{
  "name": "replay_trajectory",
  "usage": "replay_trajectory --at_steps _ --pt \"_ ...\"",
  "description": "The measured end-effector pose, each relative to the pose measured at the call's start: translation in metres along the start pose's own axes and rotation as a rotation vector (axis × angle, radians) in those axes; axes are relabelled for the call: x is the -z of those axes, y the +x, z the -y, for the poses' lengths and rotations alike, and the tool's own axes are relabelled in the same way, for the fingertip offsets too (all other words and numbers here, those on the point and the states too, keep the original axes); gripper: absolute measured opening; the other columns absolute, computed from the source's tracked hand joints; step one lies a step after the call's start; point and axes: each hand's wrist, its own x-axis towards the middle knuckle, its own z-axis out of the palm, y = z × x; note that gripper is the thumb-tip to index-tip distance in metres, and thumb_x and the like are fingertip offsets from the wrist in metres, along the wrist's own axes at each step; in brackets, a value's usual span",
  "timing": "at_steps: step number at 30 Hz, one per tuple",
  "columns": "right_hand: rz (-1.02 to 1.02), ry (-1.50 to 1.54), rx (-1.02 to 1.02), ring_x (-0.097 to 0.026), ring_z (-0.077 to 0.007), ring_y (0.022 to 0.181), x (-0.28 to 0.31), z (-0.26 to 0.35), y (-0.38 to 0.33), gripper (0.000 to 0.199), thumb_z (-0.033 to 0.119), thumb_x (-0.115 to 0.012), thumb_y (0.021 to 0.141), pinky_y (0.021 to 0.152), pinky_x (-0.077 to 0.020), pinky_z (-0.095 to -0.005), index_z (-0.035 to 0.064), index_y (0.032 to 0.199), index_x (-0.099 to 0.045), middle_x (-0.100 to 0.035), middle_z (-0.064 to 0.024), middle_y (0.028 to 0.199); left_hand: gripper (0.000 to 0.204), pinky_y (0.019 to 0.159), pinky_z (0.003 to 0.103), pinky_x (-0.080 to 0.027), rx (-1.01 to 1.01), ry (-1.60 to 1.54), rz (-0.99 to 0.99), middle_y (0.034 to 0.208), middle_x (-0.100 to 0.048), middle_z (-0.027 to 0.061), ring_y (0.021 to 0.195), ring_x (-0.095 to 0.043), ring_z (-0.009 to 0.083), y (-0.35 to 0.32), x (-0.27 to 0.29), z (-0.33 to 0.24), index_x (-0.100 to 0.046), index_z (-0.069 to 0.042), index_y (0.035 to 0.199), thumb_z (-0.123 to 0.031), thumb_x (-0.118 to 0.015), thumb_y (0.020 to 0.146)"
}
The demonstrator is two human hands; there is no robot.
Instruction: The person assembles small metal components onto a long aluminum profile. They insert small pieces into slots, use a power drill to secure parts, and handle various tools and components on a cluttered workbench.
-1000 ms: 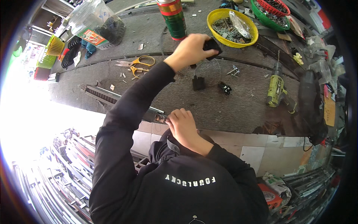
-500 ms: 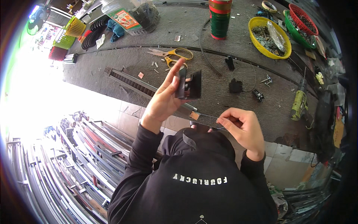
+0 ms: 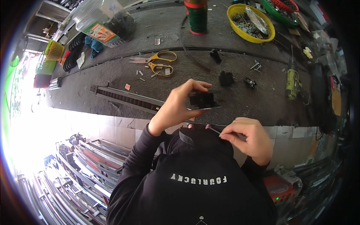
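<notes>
Head view, one entry

Left hand [image 3: 176, 108]: holding a small black block [image 3: 202, 100] above the near edge of the bench [image 3: 262, 105]; fingers clamped on its left side, thumb on top, the block's right end and a thin pale lip sticking out clear of the fingertips

Right hand [image 3: 249, 138]: sitting lower and nearer the body, thumb and forefinger pinching together on a thin metal pin [image 3: 213, 130], its free tip pointing up-left toward the block but staying apart from it

Handling, as a judgement: block looking light, rigid, probably plastic, unlikely to slip; best gripped across its flat sides. Pin looking stiff, slight and easy to drop; best pinched near the rear end

Lying on the bench beyond: yellow scissors [image 3: 159, 62], a long dark slotted rail [image 3: 123, 97], two more black blocks [image 3: 226, 78], a green can [image 3: 196, 17], a yellow bowl [image 3: 234, 17] of small parts, a green driver [image 3: 293, 81]
</notes>
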Motion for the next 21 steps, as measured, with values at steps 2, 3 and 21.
replay_trajectory --at_steps 2,3,21 --pt "-0.096 0.037 0.088 -0.060 -0.0212 0.069 -0.007 0.005 0.002 0.007 0.007 -0.079 0.085 0.061 -0.0466 -0.0338 0.0060 0.089 -0.074 -0.066 -0.0055 0.076 0.049 0.104 0.039 -0.053 0.045 -0.036 0.119 0.143 -0.060 0.0193 0.122 -0.063 0.0239 0.004 -0.004 -0.001 -0.048 -0.001 0.109 0.005 -0.082 0.075" --pt "-0.142 0.054 0.098 -0.060 -0.0210 0.070 -0.010 0.005 0.004 0.006 0.007 -0.078 0.085 0.060 -0.0464 -0.0338 0.0059 0.090 -0.074 -0.065 -0.0056 0.076 0.050 0.105 0.039 -0.053 0.058 -0.032 0.186 0.145 -0.058 0.0206 0.124 -0.062 0.0236 0.007 -0.004 0.000 -0.044 -0.003 0.108 0.005 -0.082 0.076" --pt "-0.573 0.883 0.063 -0.064 -0.0149 0.103 -0.070 -0.029 0.017 0.011 0.006 -0.062 0.103 0.096 -0.0498 -0.0305 -0.0018 0.101 -0.069 -0.067 -0.0072 0.107 0.053 0.118 0.042 -0.037 0.305 -0.732 0.445 0.153 -0.048 0.0185 0.140 -0.049 0.0269 0.028 0.014 0.008 -0.042 -0.005 0.146 -0.018 -0.065 0.100"
